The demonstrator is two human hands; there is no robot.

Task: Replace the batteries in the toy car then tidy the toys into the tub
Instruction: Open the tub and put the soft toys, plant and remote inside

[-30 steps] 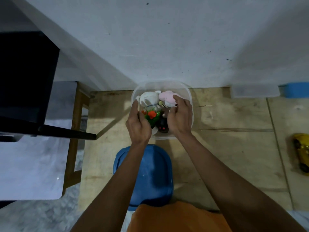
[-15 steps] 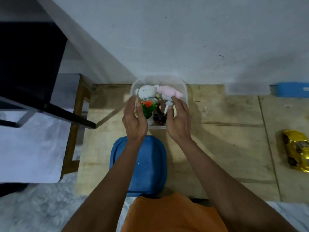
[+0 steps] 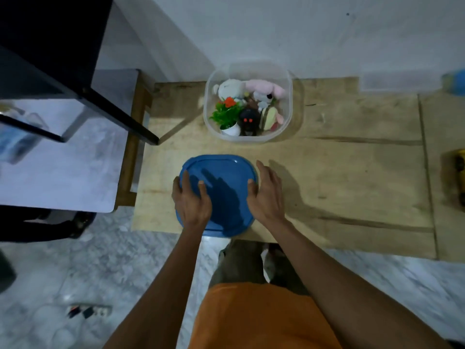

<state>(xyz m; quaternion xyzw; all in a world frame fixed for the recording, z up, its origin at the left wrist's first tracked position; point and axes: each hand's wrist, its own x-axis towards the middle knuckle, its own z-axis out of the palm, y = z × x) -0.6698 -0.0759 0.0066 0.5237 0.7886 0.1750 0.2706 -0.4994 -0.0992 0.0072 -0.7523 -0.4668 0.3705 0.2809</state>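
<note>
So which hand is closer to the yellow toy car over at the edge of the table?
Right. The right hand sits at the blue lid's right edge, on the side toward the yellow toy car; the left hand is on the lid's far side.

We find the tub (image 3: 289,96) at the back of the table (image 3: 352,172), against the wall (image 3: 276,26), with the toys (image 3: 247,107) inside it. The lid (image 3: 221,177) lies flat on the table in front of the tub, apart from it, with the left hand (image 3: 192,202) on its left edge and the right hand (image 3: 268,195) at its right edge. A toy car (image 3: 460,177) lies at the table's far right, well apart from both, and a stool (image 3: 63,167) stands to the left of the table.
</note>
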